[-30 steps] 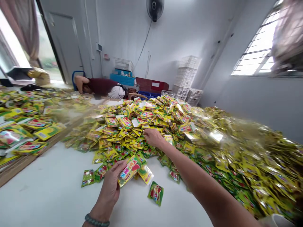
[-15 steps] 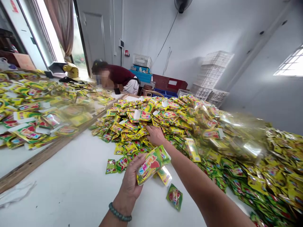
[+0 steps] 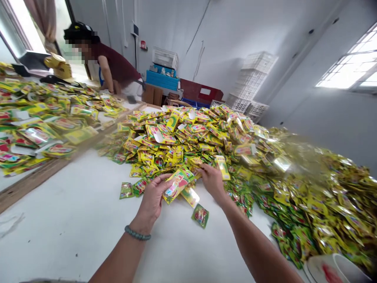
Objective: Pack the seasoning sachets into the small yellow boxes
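Observation:
My left hand (image 3: 153, 198), with a bead bracelet at the wrist, grips a stack of yellow-green snack packets (image 3: 177, 184) just above the white table (image 3: 67, 220). My right hand (image 3: 212, 180) is close beside that stack, fingers pinched on a yellow packet (image 3: 196, 171) at the foot of a big pile of packets (image 3: 212, 137). A single green packet (image 3: 200, 215) lies on the table below both hands. Two more green packets (image 3: 132, 189) lie left of my left hand.
The pile spreads right along the table to a white cup (image 3: 335, 269) at the bottom right. A second table (image 3: 44, 118) on the left carries more packets. A person in a dark red shirt (image 3: 114, 67) bends over at the back. White crates (image 3: 253, 78) stand stacked by the wall.
My right hand has drawn back from the pile toward the stack in my left hand, with a packet in its fingers. The person at the back has straightened up.

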`<state>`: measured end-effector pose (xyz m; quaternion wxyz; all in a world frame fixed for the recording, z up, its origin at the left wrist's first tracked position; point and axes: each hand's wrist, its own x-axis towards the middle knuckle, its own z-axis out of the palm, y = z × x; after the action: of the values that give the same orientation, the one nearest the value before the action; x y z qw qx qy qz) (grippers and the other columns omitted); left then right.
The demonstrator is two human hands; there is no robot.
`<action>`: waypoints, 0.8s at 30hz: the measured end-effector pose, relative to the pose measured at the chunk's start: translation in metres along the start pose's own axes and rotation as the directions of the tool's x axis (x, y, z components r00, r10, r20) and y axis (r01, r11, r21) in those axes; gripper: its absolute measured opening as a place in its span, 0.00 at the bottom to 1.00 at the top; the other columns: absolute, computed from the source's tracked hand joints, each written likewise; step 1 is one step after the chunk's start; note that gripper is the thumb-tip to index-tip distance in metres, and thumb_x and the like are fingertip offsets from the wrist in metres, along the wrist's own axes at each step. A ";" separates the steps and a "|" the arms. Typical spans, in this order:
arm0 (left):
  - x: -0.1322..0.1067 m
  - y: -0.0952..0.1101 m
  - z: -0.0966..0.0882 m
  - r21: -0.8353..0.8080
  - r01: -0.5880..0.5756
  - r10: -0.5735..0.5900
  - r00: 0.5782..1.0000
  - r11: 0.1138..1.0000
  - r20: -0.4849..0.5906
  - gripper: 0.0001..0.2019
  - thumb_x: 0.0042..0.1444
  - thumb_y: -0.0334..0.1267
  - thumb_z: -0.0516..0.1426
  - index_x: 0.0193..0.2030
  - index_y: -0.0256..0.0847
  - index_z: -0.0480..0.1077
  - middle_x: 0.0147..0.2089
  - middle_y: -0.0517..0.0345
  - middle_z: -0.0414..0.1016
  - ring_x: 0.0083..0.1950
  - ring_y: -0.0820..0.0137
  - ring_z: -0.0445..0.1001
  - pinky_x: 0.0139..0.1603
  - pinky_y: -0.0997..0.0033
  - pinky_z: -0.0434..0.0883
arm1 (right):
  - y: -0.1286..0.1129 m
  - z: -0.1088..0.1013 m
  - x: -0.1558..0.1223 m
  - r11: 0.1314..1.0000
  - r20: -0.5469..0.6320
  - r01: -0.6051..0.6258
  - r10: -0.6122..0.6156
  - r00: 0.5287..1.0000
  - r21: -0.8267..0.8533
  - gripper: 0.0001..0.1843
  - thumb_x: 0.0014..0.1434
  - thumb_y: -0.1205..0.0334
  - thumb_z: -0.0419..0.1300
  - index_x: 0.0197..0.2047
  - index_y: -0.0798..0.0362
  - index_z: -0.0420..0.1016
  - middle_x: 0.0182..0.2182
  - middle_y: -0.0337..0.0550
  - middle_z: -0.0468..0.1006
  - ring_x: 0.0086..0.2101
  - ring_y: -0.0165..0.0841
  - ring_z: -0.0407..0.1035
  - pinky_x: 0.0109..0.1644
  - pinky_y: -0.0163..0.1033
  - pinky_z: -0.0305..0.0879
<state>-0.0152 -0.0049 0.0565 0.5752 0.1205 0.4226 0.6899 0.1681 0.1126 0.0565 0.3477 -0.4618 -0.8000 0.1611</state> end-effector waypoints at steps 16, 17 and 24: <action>0.001 -0.016 -0.002 0.467 0.033 -0.037 0.999 0.884 0.000 0.25 0.28 0.40 0.75 0.36 0.34 0.79 0.32 0.52 0.83 0.29 0.66 0.79 0.32 0.71 0.74 | 0.032 -0.048 -0.068 0.957 0.232 -0.274 0.290 0.928 -0.101 0.20 0.61 0.45 0.60 0.26 0.51 0.72 0.21 0.37 0.73 0.24 0.30 0.63 0.30 0.34 0.53; 0.001 -0.016 -0.001 0.472 0.047 -0.047 0.999 0.880 -0.011 0.25 0.28 0.39 0.75 0.36 0.34 0.79 0.31 0.52 0.83 0.29 0.66 0.79 0.32 0.71 0.74 | 0.029 -0.047 -0.069 0.961 0.295 -0.229 0.266 0.918 -0.155 0.18 0.61 0.46 0.61 0.28 0.51 0.74 0.24 0.37 0.75 0.25 0.30 0.65 0.30 0.34 0.53; 0.002 -0.019 -0.001 0.466 0.119 -0.116 0.993 0.876 -0.035 0.23 0.28 0.36 0.75 0.35 0.35 0.79 0.31 0.54 0.83 0.29 0.68 0.79 0.32 0.73 0.75 | 0.012 -0.026 -0.075 0.920 0.409 -0.093 0.258 0.875 -0.380 0.24 0.56 0.45 0.68 0.48 0.54 0.79 0.44 0.53 0.80 0.47 0.46 0.70 0.45 0.41 0.60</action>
<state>-0.0033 -0.0037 0.0411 0.5689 0.2277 0.5846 0.5318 0.2187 0.0534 0.0380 0.0488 -0.5375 -0.8282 0.1509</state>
